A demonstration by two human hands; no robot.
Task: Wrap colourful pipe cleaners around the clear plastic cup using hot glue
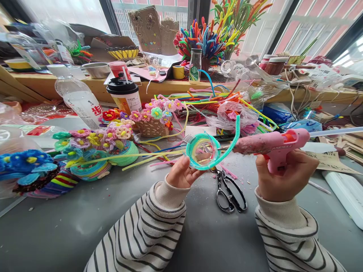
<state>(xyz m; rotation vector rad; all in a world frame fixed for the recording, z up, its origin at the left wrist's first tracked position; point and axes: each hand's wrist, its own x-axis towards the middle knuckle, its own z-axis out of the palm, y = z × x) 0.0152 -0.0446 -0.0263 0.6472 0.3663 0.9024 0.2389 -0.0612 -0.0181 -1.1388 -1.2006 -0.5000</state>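
Observation:
My left hand [183, 172] holds up a clear round cup [202, 152], its open end partly toward me. A turquoise pipe cleaner [235, 138] is wound around the cup, and its loose end sticks up to the right. In my right hand [286, 175] is a pink hot glue gun [279, 145], with a glue stick [337, 132] coming out of its back. The gun's nozzle points left, close to the wound cup; whether it touches cannot be told. Below the cup, black-handled scissors [231, 192] lie on the grey table.
Pipe-cleaner flower baskets [123, 153] stand at the left. Behind them are a plastic bottle [78, 96] and a lidded paper cup [124, 96]. Loose pipe cleaners [198, 100] lie in a heap at the back. A white bar-shaped object [344, 196] lies at the right.

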